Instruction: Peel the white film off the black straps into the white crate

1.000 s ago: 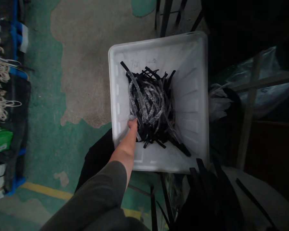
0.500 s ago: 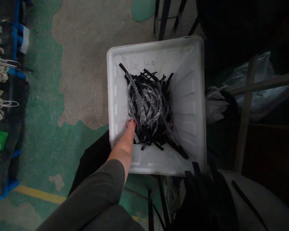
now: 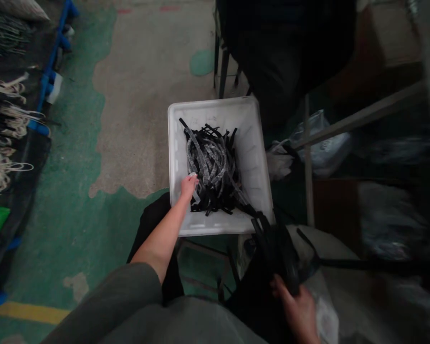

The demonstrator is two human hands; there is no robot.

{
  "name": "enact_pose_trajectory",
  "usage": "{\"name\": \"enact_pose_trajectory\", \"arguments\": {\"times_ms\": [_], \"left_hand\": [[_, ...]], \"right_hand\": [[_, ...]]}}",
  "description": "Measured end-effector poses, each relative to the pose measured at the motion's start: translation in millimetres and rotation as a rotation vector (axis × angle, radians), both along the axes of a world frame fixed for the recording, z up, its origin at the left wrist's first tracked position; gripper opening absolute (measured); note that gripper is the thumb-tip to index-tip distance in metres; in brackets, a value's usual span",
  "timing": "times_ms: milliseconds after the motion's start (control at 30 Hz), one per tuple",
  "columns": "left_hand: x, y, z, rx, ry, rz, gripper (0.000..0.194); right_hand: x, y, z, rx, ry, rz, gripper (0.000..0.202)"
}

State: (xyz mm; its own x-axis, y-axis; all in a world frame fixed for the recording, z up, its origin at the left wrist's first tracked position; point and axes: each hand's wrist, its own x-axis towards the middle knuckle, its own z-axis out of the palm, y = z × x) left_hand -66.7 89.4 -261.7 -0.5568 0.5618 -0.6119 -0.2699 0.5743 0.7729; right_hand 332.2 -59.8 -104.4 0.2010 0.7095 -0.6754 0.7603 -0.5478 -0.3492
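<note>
Black strips (image 3: 212, 167), several sheathed in clear film, lie heaped inside a white bin. Around it spreads a worn green-and-grey floor (image 3: 129, 119), with bundles of cream cord (image 3: 3, 117) well apart on the left. The white bin (image 3: 251, 157) sits in front of the person, its walls bare around the heap. Just beyond its near right corner, a bundle of black strips (image 3: 281, 253) extends up from the right hand (image 3: 297, 306), whose grip is closed around the lower end. Inside the bin, the left hand (image 3: 188, 185) is at the heap's left edge; its grip is narrow, but I cannot tell whether it pinches the 1 pale, translucent scrap (image 3: 192, 175) at the fingertips.
</note>
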Motion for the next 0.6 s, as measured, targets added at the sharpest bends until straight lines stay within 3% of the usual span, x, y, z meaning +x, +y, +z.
{"name": "enact_pose_trajectory", "arguments": {"times_ms": [100,167,233,300,433,600], "left_hand": [[12.8,-16.0,82.5,0.124,-0.018,-0.201,0.032],[26.9,-41.0,134.6,0.213,-0.045,-0.42,0.044],[43.9,-74.0,178.1,0.275,-0.08,-0.623,0.053],[61.8,-108.5,210.0,0.309,-0.119,-0.765,0.053],[91.0,-162.5,242.9,0.34,-0.142,-0.893,0.034],[103.0,-196.2,252.8,0.322,-0.139,-0.987,0.027]], "right_hand": [[-14.6,8.8,29.1,0.059,0.255,-0.194,0.037],[-27.6,8.9,54.2,0.092,0.479,-0.224,0.035],[-44.0,5.9,76.4,0.082,0.696,-0.182,0.033],[-62.3,2.9,91.1,0.079,0.878,-0.164,0.034],[-94.1,-0.3,102.4,0.027,1.095,-0.168,0.04],[-114.5,-7.6,119.5,0.087,1.179,-0.171,0.034]]}}
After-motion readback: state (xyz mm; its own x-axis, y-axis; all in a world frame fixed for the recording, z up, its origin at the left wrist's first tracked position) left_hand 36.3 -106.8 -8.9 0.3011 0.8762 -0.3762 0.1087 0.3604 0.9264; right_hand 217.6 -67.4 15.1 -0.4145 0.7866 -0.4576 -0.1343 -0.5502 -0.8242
